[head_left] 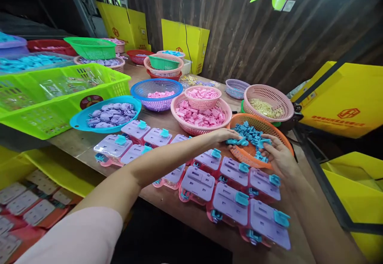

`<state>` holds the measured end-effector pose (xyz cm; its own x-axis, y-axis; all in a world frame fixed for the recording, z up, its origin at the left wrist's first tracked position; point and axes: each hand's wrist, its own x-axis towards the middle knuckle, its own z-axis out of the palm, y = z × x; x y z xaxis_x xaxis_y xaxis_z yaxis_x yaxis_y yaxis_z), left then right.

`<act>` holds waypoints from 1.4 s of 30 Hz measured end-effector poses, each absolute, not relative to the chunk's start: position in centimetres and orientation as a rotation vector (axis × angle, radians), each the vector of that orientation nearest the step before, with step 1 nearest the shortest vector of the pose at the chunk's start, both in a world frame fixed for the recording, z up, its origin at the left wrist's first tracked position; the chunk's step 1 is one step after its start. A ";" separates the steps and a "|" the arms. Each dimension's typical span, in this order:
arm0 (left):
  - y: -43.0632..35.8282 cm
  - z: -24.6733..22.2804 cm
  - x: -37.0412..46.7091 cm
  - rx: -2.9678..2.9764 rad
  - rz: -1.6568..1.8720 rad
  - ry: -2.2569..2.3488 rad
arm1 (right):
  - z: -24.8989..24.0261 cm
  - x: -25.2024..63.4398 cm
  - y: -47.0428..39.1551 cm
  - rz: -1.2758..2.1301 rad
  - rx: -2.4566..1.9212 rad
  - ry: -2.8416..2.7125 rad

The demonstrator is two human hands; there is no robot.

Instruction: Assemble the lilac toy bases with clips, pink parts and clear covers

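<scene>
Both hands are in the orange basket (239, 157) — the left hand (225, 137) pinches blue clips (236, 141), the right hand (277, 157) lies open on the pile. Next, a clip needs fitting onto a purple box (233, 169) just beside the basket.

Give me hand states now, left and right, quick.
Left hand: closed on a few blue clips at the orange basket.
Right hand: open, fingers in the blue clips, nothing clearly gripped.

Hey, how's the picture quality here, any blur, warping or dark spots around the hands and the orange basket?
Head view: even, soft light; left hand and right hand on the orange basket look sharp; edges bend, wide-lens; upper left corner is dark.
</scene>
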<state>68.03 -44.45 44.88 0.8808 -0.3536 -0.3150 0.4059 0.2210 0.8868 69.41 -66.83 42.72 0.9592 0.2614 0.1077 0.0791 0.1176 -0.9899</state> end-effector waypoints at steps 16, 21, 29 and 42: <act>-53.3 44.9 76.2 1.798 0.108 0.039 | 42.0 70.7 -70.4 -0.409 -2.188 -0.179; -52.6 44.1 76.7 1.706 0.047 -0.149 | 41.4 68.9 -71.9 -0.249 -2.132 -0.176; -45.4 45.4 66.9 1.536 -0.442 -0.390 | 39.8 62.0 -68.7 0.078 -2.103 -0.542; -37.6 41.6 56.4 2.009 -0.341 -0.216 | 36.1 57.1 -63.3 -0.074 -2.418 -0.721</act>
<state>56.41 -37.61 41.64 0.9433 -0.2988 -0.1446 -0.0032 -0.4439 0.8961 57.06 -63.29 36.12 0.8505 0.4796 0.2160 0.5134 -0.6674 -0.5395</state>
